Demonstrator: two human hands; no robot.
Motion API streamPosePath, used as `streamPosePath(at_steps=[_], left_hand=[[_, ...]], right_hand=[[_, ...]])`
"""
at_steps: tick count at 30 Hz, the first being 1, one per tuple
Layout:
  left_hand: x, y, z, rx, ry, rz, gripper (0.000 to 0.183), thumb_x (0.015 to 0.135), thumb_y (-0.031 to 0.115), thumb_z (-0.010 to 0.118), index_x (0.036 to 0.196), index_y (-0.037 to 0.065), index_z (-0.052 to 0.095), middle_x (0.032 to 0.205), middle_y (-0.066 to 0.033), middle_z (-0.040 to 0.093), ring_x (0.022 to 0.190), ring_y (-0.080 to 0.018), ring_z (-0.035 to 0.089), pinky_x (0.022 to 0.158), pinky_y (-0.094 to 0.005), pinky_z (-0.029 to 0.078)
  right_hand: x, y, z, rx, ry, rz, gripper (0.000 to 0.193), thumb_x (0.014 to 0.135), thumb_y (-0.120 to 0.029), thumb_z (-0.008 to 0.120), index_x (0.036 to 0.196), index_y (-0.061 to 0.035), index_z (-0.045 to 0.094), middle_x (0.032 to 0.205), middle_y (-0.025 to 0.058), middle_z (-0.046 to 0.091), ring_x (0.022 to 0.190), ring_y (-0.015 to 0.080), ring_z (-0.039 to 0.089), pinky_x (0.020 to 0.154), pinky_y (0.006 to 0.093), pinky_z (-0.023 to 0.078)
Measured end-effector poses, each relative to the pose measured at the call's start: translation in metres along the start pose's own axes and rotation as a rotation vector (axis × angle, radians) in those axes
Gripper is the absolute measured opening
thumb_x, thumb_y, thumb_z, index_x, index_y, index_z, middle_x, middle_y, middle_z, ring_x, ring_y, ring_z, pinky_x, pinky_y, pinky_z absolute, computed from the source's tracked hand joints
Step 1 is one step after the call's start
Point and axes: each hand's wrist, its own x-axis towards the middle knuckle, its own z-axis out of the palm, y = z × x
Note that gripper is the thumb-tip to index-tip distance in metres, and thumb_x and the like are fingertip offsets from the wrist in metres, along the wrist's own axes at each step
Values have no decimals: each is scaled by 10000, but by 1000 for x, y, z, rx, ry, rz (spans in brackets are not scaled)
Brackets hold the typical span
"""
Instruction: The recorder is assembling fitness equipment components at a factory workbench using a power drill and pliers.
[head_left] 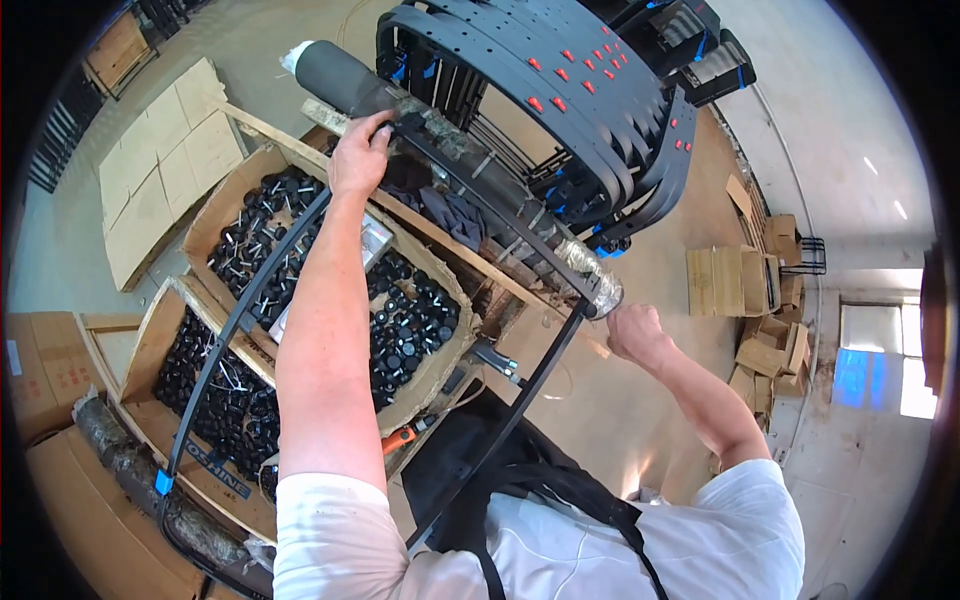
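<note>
A black metal frame (541, 370) of long bars lies across a padded support bar (345, 78), its sides running back toward me. My left hand (358, 155) is closed around the frame's far left corner, thumb and fingers on the bar. Close to the far right corner, my right hand (640, 335) makes a fist beside the clear-wrapped end of the support; whatever sits inside it is hidden. Under my left forearm are cardboard boxes filled with black-headed bolts (405, 325). Blue tape (164, 482) marks the frame's lower left bend.
Stacked curved black frames (520, 75) with red plugs stand just beyond the support. A grey power tool (495, 360) and an orange-handled tool (398, 438) lie by the bolt boxes. Flat cardboard (165, 165) is at left; open cartons (728, 280) stand along the right wall.
</note>
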Motion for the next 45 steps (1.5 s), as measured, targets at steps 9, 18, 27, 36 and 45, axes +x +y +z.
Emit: streamPosePath(at_steps=[9,18,27,36,45], left_hand=[[7,-8,7,-61,-73,-138,559,924,394,662,1475,361,578,1349,-80,710,1260,-301,659,1070,-416,498],[-1,28,-8,65,-164,-151,839,859,399,707,1618,273,372,1499,36,619,1333,-267,619,1100,-393,481],[10,35,-29,578,-11,104,819,916,499,734,1567,120,412,1133,-171,749,1030,-378,716,902,-476,572],[18,21,-58,536,213,29,724,899,515,757,1404,42,543,1175,-201,689,1111,-376,667,957,-497,535],[29,0,-106,633,257,-314,418,970,395,685,1175,34,636,985,-174,740,913,-355,739,798,-494,596]], right_hand=[[-12,-12,-21,305,387,15,268,903,-243,660,1075,-40,702,880,169,760,847,341,765,718,499,602],[6,-14,-2,295,351,48,483,1004,-431,596,955,42,680,811,208,745,767,373,754,651,484,605],[13,-11,25,318,398,140,524,1046,-437,517,883,31,686,740,228,726,715,392,742,650,505,594],[15,-19,12,327,372,111,541,1058,-446,499,873,21,700,744,228,726,718,399,739,665,513,586],[15,-16,19,364,400,111,526,1037,-438,535,845,17,714,744,226,726,716,392,744,648,501,596]])
